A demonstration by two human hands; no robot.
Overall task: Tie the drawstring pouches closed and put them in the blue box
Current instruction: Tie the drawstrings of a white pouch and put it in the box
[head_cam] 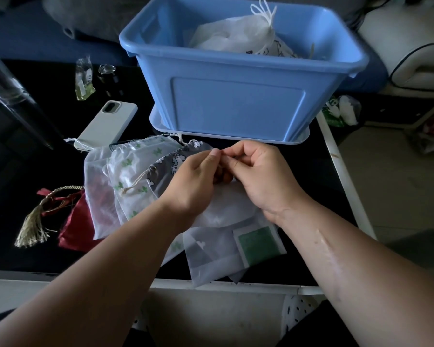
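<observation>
I see both hands meeting just in front of the blue plastic box (236, 101). The left hand (196, 181) and the right hand (261, 179) have the fingers curled, and each one pinches with thumb and forefinger the top of a white translucent drawstring pouch (226, 209). This pouch lies under them on the black table (35, 156); its cord is too thin for me to make out. Inside the box lies a white pouch with a tied cord (236, 33). Left of the hands lie a grey patterned pouch (169, 161) and a white pouch with green prints (130, 169), and further left a dark red satin pouch (73, 221) with a tassel. A phone in a white case (108, 123) lies left of the box
</observation>
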